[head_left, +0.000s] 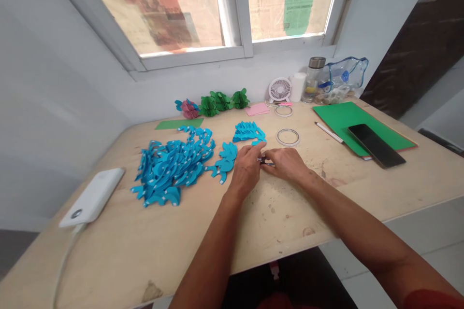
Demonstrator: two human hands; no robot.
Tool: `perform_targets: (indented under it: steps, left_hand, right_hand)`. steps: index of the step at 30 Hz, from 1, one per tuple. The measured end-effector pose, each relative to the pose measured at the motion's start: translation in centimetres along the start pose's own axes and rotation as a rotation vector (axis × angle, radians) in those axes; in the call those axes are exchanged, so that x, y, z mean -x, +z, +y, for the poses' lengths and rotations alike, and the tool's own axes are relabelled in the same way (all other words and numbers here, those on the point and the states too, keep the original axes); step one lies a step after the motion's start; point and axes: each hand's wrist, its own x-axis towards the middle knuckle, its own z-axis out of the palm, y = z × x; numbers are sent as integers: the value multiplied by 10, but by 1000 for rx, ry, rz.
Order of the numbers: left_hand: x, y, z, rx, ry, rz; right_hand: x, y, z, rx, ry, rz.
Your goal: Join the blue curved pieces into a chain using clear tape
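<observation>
My left hand (247, 166) is at the table's middle, its fingers bent together and the index finger pointing forward beside a blue paper piece (258, 143). Whatever lies under these fingers is hidden. Close on its right, my right hand (286, 163) is closed in a pinch on a small dark metal tool (267, 161), mostly covered by the fingers. Left of my hands lie a few loose blue paper cutouts (226, 158) and a large heap of the same scalloped cutouts (172, 166), dotted with white patches. Another blue stack (248, 131) sits just beyond my fingertips.
Two tape rings (288, 137) (283, 111) lie beyond my right hand. To the right are a white pen (328, 133), green sheets (362, 123) and a phone (376, 145). A white power bank (92, 197) with a cable lies left. Paper flowers (222, 101), a fan (280, 90) and a bottle (313, 79) line the wall.
</observation>
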Motion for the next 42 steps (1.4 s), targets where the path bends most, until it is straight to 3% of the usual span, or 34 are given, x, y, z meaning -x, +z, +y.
perform_targets:
  steps: [42]
  left_hand:
    - [0, -2, 0, -16, 8, 22]
  right_hand:
    - [0, -2, -1, -10, 1, -3]
